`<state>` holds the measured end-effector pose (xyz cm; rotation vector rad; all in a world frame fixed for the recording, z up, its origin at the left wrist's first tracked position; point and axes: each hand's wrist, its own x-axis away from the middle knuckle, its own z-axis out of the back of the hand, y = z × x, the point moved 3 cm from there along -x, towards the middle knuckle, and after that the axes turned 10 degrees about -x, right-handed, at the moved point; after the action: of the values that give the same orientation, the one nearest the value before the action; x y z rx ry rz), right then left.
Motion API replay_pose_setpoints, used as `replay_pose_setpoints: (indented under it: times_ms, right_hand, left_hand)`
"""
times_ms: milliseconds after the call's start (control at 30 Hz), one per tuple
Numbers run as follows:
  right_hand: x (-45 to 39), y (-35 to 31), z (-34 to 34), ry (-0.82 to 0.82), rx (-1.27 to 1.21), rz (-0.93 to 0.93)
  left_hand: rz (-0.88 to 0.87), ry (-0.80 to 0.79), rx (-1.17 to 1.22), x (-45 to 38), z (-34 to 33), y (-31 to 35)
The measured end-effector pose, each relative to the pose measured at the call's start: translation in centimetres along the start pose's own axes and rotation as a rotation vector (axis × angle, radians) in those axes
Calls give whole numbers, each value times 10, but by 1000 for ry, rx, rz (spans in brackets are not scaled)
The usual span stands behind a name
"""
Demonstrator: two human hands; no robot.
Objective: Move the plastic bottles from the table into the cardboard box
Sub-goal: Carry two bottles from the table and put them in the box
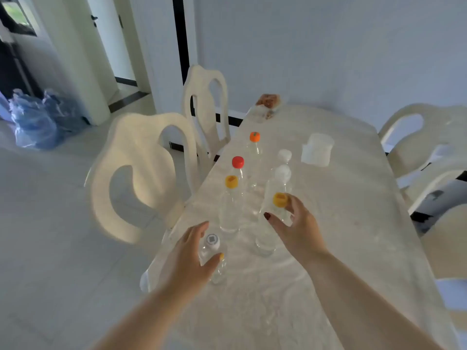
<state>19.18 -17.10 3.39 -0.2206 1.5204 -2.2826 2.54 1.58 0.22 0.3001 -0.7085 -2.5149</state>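
Pale marbled worktop (328,223) carries clear bottles (230,210); cream chairs (141,173) ring it on grey tiles. My left hand (192,256) and right hand (298,228) spread open beside two bottles.

Clear bottle (267,223) partly masked by the right hand (298,231); right-side chair (429,152) cut off at the frame edge; far item (267,100) blurred beyond telling.

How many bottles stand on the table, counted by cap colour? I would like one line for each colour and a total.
White cap: 3
Yellow cap: 2
Red cap: 1
Orange cap: 1
Total: 7 bottles
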Motion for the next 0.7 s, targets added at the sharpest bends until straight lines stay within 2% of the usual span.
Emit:
replay_pose_setpoints:
  times_ms: [133, 367, 700]
  right_hand:
    - [-8, 5, -5, 62, -14, -52]
    - [-17, 11, -11, 117, -116, -106]
    - [10, -9, 13, 180, -206, -66]
  left_hand:
    - [56, -55, -40, -5, 3, 6]
    - [148, -26, 180, -7, -1, -3]
    - [17, -81, 309, -13, 4, 8]
